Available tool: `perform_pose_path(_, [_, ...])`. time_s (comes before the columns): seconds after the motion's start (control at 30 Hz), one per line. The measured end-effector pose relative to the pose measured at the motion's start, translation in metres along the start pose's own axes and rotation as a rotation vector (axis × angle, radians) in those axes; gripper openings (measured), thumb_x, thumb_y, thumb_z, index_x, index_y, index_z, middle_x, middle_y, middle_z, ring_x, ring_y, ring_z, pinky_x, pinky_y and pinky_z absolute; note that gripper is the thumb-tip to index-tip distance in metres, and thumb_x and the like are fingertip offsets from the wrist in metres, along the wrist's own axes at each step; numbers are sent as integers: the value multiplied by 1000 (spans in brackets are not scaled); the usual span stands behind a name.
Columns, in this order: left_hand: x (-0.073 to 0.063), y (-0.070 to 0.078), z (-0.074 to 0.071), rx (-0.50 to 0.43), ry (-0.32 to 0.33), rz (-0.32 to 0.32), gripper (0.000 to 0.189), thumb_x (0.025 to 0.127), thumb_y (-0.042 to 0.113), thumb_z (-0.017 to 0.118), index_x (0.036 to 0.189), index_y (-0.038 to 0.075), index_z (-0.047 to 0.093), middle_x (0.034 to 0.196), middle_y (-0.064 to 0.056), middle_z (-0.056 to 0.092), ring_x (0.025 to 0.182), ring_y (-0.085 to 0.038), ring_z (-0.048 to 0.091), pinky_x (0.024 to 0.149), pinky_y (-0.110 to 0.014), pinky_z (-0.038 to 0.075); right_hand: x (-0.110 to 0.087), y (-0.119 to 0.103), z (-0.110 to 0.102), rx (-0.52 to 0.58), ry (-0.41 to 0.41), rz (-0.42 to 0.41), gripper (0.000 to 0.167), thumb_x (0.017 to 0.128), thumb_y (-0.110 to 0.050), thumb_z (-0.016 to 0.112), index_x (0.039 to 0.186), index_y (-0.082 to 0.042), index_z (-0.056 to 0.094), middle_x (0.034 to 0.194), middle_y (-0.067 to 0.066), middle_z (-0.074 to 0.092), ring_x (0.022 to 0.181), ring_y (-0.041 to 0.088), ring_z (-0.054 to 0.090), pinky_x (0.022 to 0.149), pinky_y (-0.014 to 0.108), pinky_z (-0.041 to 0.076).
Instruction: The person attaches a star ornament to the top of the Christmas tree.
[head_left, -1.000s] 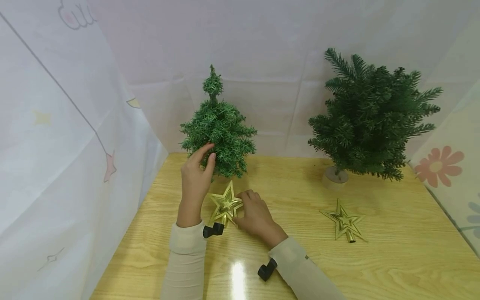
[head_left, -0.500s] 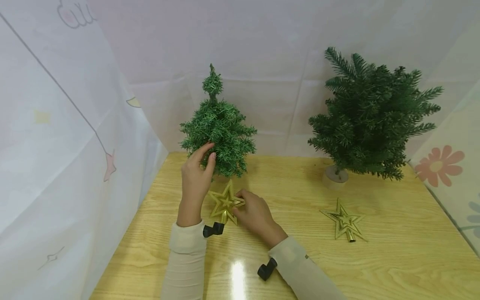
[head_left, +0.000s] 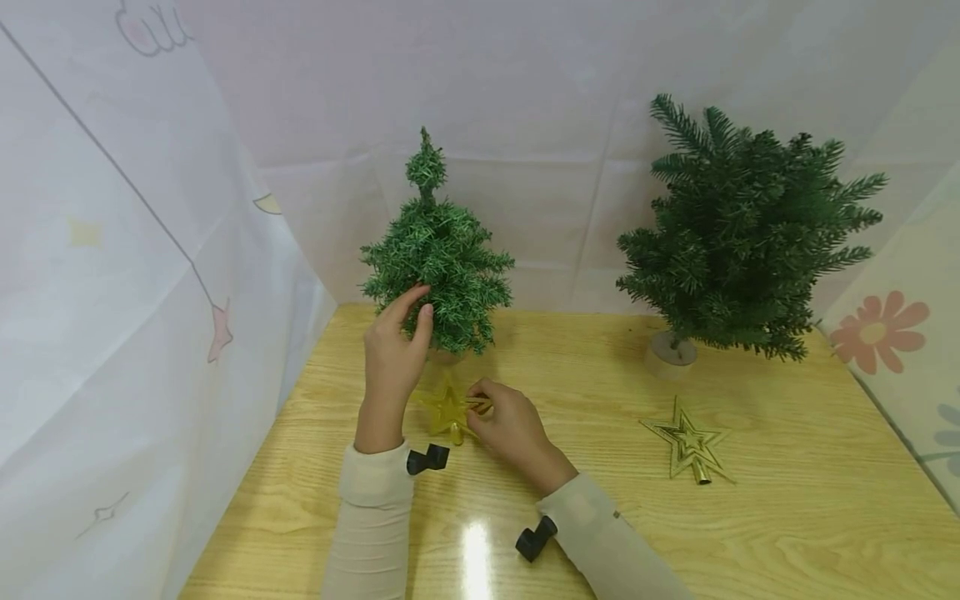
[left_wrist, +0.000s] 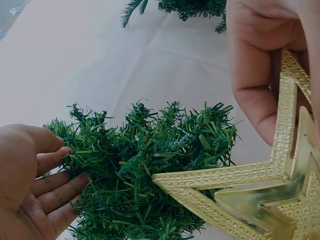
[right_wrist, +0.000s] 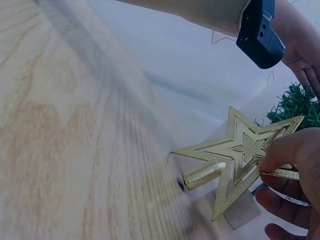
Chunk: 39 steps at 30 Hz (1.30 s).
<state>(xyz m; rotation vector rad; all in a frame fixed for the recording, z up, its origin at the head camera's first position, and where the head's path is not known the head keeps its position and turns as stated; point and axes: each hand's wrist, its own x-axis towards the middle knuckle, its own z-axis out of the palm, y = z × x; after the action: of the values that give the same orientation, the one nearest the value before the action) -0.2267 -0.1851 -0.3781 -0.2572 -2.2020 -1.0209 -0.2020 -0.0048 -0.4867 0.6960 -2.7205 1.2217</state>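
Note:
My left hand (head_left: 393,354) touches the lower branches of a small green artificial Christmas tree (head_left: 442,250) at centre left, its fingers relaxed against the needles. In the left wrist view those fingertips (left_wrist: 62,185) meet the tree's side. My right hand (head_left: 513,429) pinches one point of a gold star tree topper (head_left: 447,408) between thumb and fingers, in front of the tree's base. The right wrist view shows the star's glittery front, with its hollow stem (right_wrist: 204,175) angled toward the table.
A larger dark green tree (head_left: 742,242) on a round wooden base (head_left: 670,356) stands at the back right. Before it, a second gold star topper (head_left: 687,442) lies on the wooden table (head_left: 600,533). Fabric sheets (head_left: 525,100) hang behind and at the sides.
The star topper has tilted in my right hand, and its stem has swung slightly right. The right fingers have drawn together on one point. My left hand and both trees look still.

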Motion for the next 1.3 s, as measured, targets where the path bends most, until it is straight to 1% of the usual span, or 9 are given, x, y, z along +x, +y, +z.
perform_pose_path(0.2, [0,0,1,-3,0,-3,33,101,30,56,130,18,64,133,-2,60,117,-24,59,94,-45,49,0,-4,-4,32,9,-17,17,91,-23,70,107,-24,64,104,-10,67,83,3,63,66,26,53])
perform_pose_path(0.53, [0,0,0,-6,-3,1,33,101,30,55,130,17,64,133,-2,60,117,-23,59,95,-45,49,-1,-4,-5,93,6,-51,14,91,-28,71,104,-25,64,102,-11,67,87,6,64,75,29,54])
perform_pose_path(0.77, [0,0,0,-6,-10,1,33,101,31,54,130,17,64,134,-2,59,119,-23,58,96,-46,48,-1,-5,-5,187,-4,-67,11,91,-24,71,97,-25,63,98,-14,64,92,5,62,81,41,55])
perform_pose_path(0.9, [1,1,0,-11,-8,2,33,101,30,54,130,17,64,134,-3,59,119,-23,58,96,-46,48,-1,-4,-4,243,-17,-72,9,92,-23,71,95,-26,63,97,-16,64,94,5,62,86,44,53])
perform_pose_path(0.97, [1,1,0,-13,-5,3,33,101,30,55,129,16,64,133,-3,60,119,-24,58,95,-46,48,-1,-3,-3,264,-16,-76,9,91,-23,71,94,-25,63,96,-16,65,95,5,63,87,43,53])
perform_pose_path(1.1, [1,1,0,-17,-1,7,32,101,29,55,129,16,65,133,-3,60,119,-24,58,95,-46,49,0,-2,-3,283,-18,-88,8,92,-22,70,94,-24,63,96,-15,64,96,5,63,87,37,53])
perform_pose_path(1.17, [1,1,0,-19,0,9,32,101,29,55,129,16,65,133,-3,60,118,-24,58,95,-46,49,0,-1,-2,283,-22,-98,8,92,-23,70,95,-24,63,96,-15,64,97,5,63,87,34,53])
perform_pose_path(1.3, [1,0,0,-19,0,8,32,101,30,54,129,17,65,133,-2,60,118,-23,58,95,-45,49,0,2,0,266,-38,-118,9,93,-23,70,97,-25,62,98,-15,63,97,5,62,88,32,52])
